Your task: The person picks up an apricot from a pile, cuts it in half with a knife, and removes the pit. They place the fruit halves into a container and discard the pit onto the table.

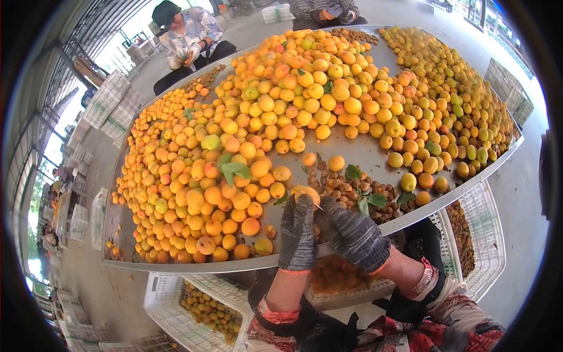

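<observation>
- Both gloved hands are up at the near edge of the worktop (pixel 352 146), and the left hand (pixel 297 232) has its fingers closed round an apricot (pixel 306 192), pinching it from below.
- The right hand (pixel 352 234) sits just beside it, fingers curled in tight on what looks like a thin blade (pixel 319 206) touching the fruit; too small to be sure.
- Risk here, as I judge it: that edge works close to the left fingertips, and a slip on soft, wet fruit could nick the glove.
- The apricot could also squirt free and drop off the near edge into the white crate (pixel 176 293) below.
- A heap of pits (pixel 346 190) lies just beyond the hands, leaves (pixel 369 199) scattered on it; one nudge could roll pits off the rim.
- The metal worktop is heaped with apricots almost to its far edge.
- Open shed, concrete floor, stacked crates to the left; another person (pixel 187 35) sits at the far left corner.
</observation>
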`<state>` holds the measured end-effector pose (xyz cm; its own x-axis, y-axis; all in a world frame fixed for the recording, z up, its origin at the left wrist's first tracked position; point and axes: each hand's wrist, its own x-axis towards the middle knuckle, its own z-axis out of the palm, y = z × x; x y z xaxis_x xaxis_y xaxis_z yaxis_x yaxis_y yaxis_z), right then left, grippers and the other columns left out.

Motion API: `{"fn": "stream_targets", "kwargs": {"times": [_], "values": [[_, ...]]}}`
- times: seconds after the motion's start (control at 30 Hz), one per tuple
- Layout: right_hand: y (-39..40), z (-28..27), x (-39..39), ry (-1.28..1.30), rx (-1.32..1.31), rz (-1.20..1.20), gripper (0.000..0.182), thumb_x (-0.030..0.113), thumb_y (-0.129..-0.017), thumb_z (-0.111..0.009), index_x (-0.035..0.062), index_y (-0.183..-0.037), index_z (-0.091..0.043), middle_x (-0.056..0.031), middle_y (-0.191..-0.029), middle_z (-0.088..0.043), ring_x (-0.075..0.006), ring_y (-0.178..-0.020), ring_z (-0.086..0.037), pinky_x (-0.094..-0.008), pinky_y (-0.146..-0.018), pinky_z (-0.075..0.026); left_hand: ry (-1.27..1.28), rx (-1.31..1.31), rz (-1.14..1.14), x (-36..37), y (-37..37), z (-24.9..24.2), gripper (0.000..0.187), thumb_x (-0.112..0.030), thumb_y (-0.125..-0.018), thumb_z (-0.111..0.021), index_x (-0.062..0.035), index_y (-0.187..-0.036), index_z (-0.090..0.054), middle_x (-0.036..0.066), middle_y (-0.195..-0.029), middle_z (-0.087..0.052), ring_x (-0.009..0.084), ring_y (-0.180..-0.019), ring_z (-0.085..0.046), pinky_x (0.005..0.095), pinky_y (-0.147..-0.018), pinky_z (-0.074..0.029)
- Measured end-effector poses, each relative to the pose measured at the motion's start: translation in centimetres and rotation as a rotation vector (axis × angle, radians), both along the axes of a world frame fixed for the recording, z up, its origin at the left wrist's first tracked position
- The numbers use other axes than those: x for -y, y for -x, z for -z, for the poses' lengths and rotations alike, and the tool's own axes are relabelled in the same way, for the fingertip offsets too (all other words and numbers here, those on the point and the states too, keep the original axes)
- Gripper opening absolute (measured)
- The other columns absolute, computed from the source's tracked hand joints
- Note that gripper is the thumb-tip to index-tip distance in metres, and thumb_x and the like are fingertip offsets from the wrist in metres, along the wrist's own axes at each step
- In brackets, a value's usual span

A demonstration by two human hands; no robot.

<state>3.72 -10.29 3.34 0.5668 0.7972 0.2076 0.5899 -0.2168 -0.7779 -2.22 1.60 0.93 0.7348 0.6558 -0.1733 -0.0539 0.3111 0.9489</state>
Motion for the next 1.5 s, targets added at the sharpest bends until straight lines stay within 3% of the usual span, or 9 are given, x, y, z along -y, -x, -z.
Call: {"fn": "stream_targets", "kwargs": {"times": [0.23,0.43,0.6,0.77,0.83,0.9,1.03,1.3,1.5], "values": [[-0.9,3.1,0.0,-0.307,0.028,-0.22,0.043,0.014,-0.084,-0.055,0.0005,-0.123,-0.043,-0.0155,-0.1,-0.061,-0.0192,-0.093,-0.059,-0.0311,-0.075,-0.047,-0.307,0.037,-0.014,-0.1,0.3,0.8,0.037,-0.031,-0.087,-0.051,0.0029,-0.104,-0.051,0.011,-0.088,-0.057,0.0198,-0.076,-0.053,0.0296,-0.066,-0.043],[-0.6,1.4,0.6,-0.031,-0.085,-0.083,0.036,0.005,-0.078,-0.057,-0.0031,-0.112,-0.049,-0.0174,-0.099,-0.059,-0.0319,-0.087,-0.059,-0.0374,-0.07,-0.048,-0.696,0.064,-0.158,0.1,-0.8,4.3,0.043,-0.04,-0.088,-0.046,0.0003,-0.102,-0.054,0.006,-0.085,-0.056,0.0146,-0.077,-0.053,0.0256,-0.066,-0.044],[-0.5,0.8,0.6,0.036,0.045,-0.058,0.04,0.006,-0.08,-0.055,-0.0026,-0.118,-0.044,-0.0175,-0.096,-0.06,-0.0319,-0.085,-0.059,-0.0367,-0.07,-0.048,0.423,0.051,-0.071,0.5,-1.3,0.9,0.047,-0.05,-0.085,-0.046,-0.0074,-0.104,-0.054,0.003,-0.078,-0.053,0.0122,-0.068,-0.051,0.023,-0.058,-0.043],[-1.4,2.0,0.6,0.002,-0.046,-0.101,0.043,0.004,-0.081,-0.054,-0.0028,-0.121,-0.041,-0.0173,-0.098,-0.06,-0.029,-0.087,-0.06,-0.0345,-0.072,-0.048,0.088,-0.035,0.161,-0.5,0.4,-1.0,0.043,-0.039,-0.087,-0.05,-0.003,-0.11,-0.052,0.005,-0.09,-0.054,0.0124,-0.079,-0.051,0.0241,-0.068,-0.043],[-1.1,2.9,0.5,-0.427,-0.725,-0.139,0.04,0.002,-0.08,-0.054,-0.0029,-0.118,-0.044,-0.017,-0.1,-0.06,-0.0265,-0.089,-0.06,-0.0333,-0.073,-0.048,0.037,-0.093,0.199,-0.5,0.4,-1.1,0.041,-0.033,-0.088,-0.051,-0.0001,-0.113,-0.05,0.008,-0.101,-0.055,0.0141,-0.09,-0.052,0.0255,-0.079,-0.043],[-2.3,3.0,0.4,-0.321,-0.308,-0.158,0.034,0.007,-0.081,-0.054,-0.0003,-0.114,-0.048,-0.0154,-0.097,-0.059,-0.0281,-0.082,-0.06,-0.0333,-0.066,-0.048,-0.444,0.067,0.112,-0.6,0.0,-0.3,0.04,-0.029,-0.087,-0.054,0.0011,-0.112,-0.05,0.008,-0.097,-0.057,0.0136,-0.088,-0.052,0.0257,-0.076,-0.043],[-2.6,0.5,0.2,-0.094,0.257,-0.144,0.028,0.013,-0.083,-0.054,0.0025,-0.109,-0.052,-0.0149,-0.092,-0.058,-0.0302,-0.075,-0.059,-0.0356,-0.059,-0.048,-0.236,-0.048,0.03,-0.3,0.0,-0.3,0.042,-0.032,-0.088,-0.05,0.0026,-0.112,-0.05,0.008,-0.096,-0.057,0.0143,-0.086,-0.053,0.027,-0.075,-0.043],[-0.6,1.0,0.7,-0.016,0.134,0.03,0.026,0.015,-0.082,-0.054,0.004,-0.106,-0.053,-0.0167,-0.09,-0.059,-0.0314,-0.078,-0.059,-0.0393,-0.063,-0.047,0.594,-0.01,-0.009,-0.3,-1.6,1.3,0.05,-0.046,-0.09,-0.038,-0.0016,-0.104,-0.054,0.007,-0.094,-0.057,0.0149,-0.082,-0.053,0.0255,-0.073,-0.043],[-1.8,1.1,0.4,-0.079,0.015,-0.024,0.024,0.012,-0.082,-0.055,0.0034,-0.104,-0.055,-0.0155,-0.092,-0.059,-0.0303,-0.08,-0.059,-0.0363,-0.066,-0.048,0.314,0.001,0.061,-0.6,-1.3,2.8,0.051,-0.047,-0.091,-0.036,-0.0017,-0.107,-0.053,0.006,-0.093,-0.056,0.0136,-0.082,-0.051,0.0253,-0.072,-0.043]]}}
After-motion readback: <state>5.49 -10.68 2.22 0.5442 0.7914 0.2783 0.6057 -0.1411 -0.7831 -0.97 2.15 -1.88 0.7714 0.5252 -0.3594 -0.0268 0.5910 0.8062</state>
